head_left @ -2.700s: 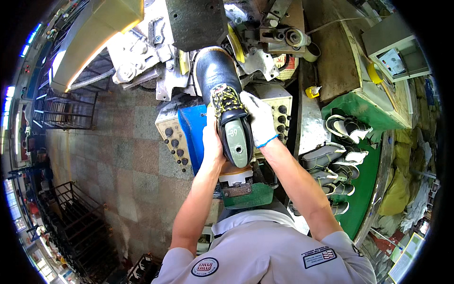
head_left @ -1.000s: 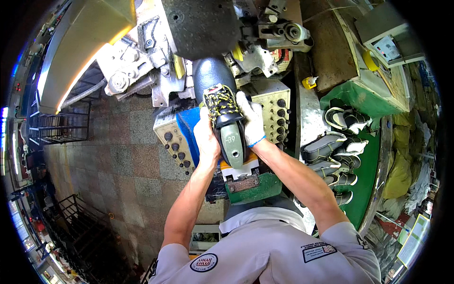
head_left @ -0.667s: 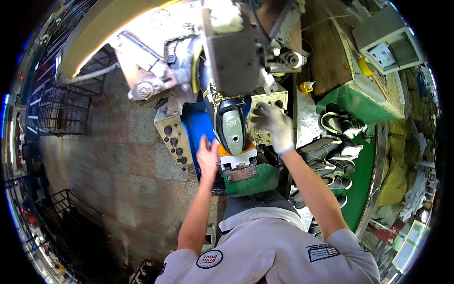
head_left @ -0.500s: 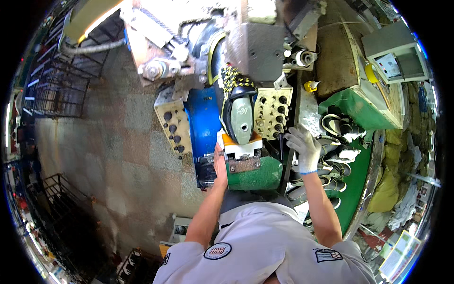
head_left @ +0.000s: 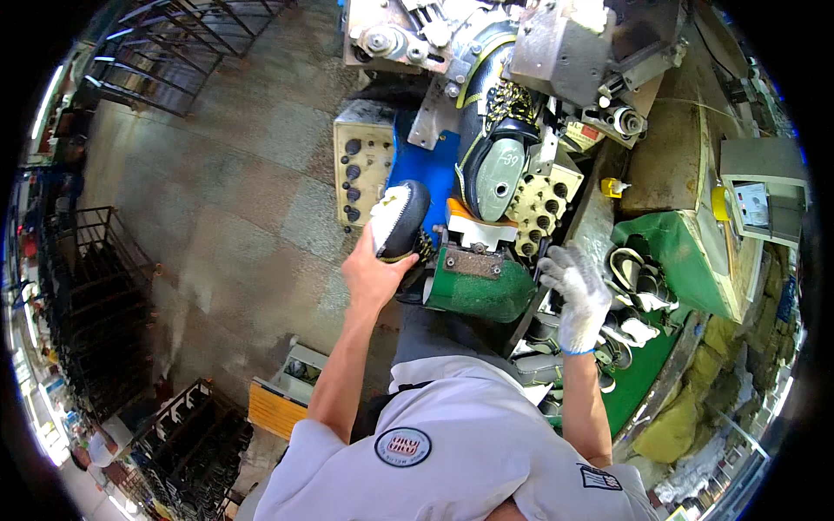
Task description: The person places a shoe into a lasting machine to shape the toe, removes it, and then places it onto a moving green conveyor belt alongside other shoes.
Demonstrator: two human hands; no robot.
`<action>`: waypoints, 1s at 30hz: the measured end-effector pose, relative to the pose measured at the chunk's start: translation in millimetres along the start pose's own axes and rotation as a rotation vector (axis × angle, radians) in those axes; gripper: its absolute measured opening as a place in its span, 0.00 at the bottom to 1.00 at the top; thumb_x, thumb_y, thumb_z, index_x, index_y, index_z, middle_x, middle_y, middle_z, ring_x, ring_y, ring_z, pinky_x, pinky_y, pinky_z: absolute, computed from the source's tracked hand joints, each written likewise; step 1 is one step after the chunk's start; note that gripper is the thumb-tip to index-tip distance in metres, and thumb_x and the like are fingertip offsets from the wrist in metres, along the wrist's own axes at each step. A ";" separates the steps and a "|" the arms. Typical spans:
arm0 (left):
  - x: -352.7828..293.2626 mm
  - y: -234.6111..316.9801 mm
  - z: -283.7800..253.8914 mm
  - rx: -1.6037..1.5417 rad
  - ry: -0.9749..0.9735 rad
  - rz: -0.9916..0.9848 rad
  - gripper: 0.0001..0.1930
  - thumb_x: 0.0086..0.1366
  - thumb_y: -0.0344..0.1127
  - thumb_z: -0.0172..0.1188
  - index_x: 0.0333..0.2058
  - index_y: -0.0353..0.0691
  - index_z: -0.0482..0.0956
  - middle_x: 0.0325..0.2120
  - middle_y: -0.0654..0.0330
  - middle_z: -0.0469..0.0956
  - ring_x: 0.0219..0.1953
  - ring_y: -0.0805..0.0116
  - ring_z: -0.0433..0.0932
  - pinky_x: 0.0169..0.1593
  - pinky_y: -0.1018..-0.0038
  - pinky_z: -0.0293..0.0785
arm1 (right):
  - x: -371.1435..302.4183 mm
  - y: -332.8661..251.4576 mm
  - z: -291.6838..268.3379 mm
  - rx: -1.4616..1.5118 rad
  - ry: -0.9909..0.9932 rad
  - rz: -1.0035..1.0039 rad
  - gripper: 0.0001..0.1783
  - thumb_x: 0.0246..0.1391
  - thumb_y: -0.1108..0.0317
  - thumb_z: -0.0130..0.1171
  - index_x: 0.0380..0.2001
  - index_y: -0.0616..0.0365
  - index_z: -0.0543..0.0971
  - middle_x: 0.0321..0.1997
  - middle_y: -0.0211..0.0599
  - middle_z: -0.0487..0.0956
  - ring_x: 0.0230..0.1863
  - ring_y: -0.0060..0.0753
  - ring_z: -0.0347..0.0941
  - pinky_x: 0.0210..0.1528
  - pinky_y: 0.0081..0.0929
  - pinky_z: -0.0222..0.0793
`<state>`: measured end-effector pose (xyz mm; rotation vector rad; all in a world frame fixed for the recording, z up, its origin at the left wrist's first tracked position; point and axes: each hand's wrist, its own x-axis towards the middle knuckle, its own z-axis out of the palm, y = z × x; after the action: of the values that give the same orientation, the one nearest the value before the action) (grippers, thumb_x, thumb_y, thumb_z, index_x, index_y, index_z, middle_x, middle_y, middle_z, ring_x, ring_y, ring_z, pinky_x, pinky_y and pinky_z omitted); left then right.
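My bare left hand [head_left: 375, 271] grips a dark shoe upper [head_left: 408, 217] with a white underside, held left of the machine's green front part [head_left: 482, 282]. Gloved in white, my right hand [head_left: 578, 295] has bent, slightly parted fingers and appears to hold nothing. Its fingertips are close to a dark lever [head_left: 544, 249]; whether they touch it I cannot tell. Between the machine's metal arms sits a black shoe [head_left: 473, 161] on a grey-green last [head_left: 502, 178], with yellow-and-black laces. The last's near end is over an orange-and-white support [head_left: 478, 227].
Cream control panels with dark knobs [head_left: 365, 165] flank the machine. Several shoe uppers [head_left: 638, 278] lie on a green-topped bench [head_left: 647, 378] at the right. A green-covered box [head_left: 682, 256] stands beyond them. Dark racks [head_left: 104, 295] line the left side.
My left hand has moved left from the green front part and now has a shoe upper in it. My right hand's fingers have bent more. The whole view has turned and shifted.
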<state>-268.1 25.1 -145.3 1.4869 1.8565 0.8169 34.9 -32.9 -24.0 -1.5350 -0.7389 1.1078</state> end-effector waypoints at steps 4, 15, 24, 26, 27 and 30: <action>-21.2 108.6 -75.5 0.169 0.102 0.249 0.44 0.43 0.37 0.80 0.61 0.38 0.72 0.45 0.44 0.83 0.47 0.48 0.84 0.50 0.62 0.79 | -20.4 -24.3 66.1 -0.153 -0.286 -0.207 0.55 0.51 0.44 0.71 0.71 0.69 0.60 0.65 0.53 0.75 0.66 0.39 0.72 0.67 0.35 0.65; -26.2 248.5 -6.1 -0.876 -0.623 0.106 0.21 0.71 0.45 0.62 0.46 0.28 0.82 0.40 0.60 0.84 0.41 0.76 0.78 0.44 0.81 0.73 | -18.8 -24.3 -22.2 0.641 -0.315 -0.047 0.34 0.50 0.62 0.66 0.60 0.64 0.73 0.52 0.38 0.81 0.50 0.32 0.78 0.54 0.30 0.75; -108.8 296.2 109.6 -0.593 -1.109 0.028 0.19 0.62 0.39 0.70 0.43 0.28 0.83 0.32 0.63 0.83 0.32 0.75 0.79 0.39 0.78 0.74 | -73.0 7.7 -136.8 0.530 -0.077 -0.163 0.49 0.44 0.48 0.73 0.64 0.66 0.69 0.56 0.35 0.78 0.55 0.25 0.72 0.60 0.27 0.67; -127.3 299.5 139.5 -0.549 -1.192 0.051 0.22 0.63 0.41 0.70 0.46 0.27 0.81 0.35 0.61 0.83 0.35 0.74 0.80 0.42 0.76 0.75 | -87.6 17.6 -165.6 0.589 0.000 -0.200 0.47 0.45 0.50 0.73 0.63 0.66 0.69 0.54 0.34 0.79 0.53 0.25 0.73 0.59 0.26 0.68; -140.3 303.0 152.7 -0.570 -1.279 -0.013 0.24 0.63 0.42 0.70 0.48 0.26 0.80 0.37 0.60 0.83 0.37 0.73 0.80 0.43 0.76 0.75 | -98.3 21.5 -181.4 0.633 0.035 -0.183 0.44 0.46 0.53 0.72 0.63 0.66 0.70 0.52 0.33 0.80 0.51 0.24 0.74 0.57 0.25 0.69; -179.7 288.0 194.0 -0.710 -1.609 -0.052 0.32 0.62 0.44 0.70 0.56 0.27 0.73 0.47 0.55 0.80 0.46 0.68 0.78 0.53 0.70 0.74 | -131.1 50.9 -225.4 0.763 0.251 -0.238 0.38 0.46 0.58 0.70 0.59 0.66 0.72 0.50 0.33 0.80 0.48 0.23 0.75 0.54 0.23 0.71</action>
<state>87.9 -83.4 -25.2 0.9697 0.3069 0.0249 188.0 -249.8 -34.1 -0.8809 -0.2581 0.8517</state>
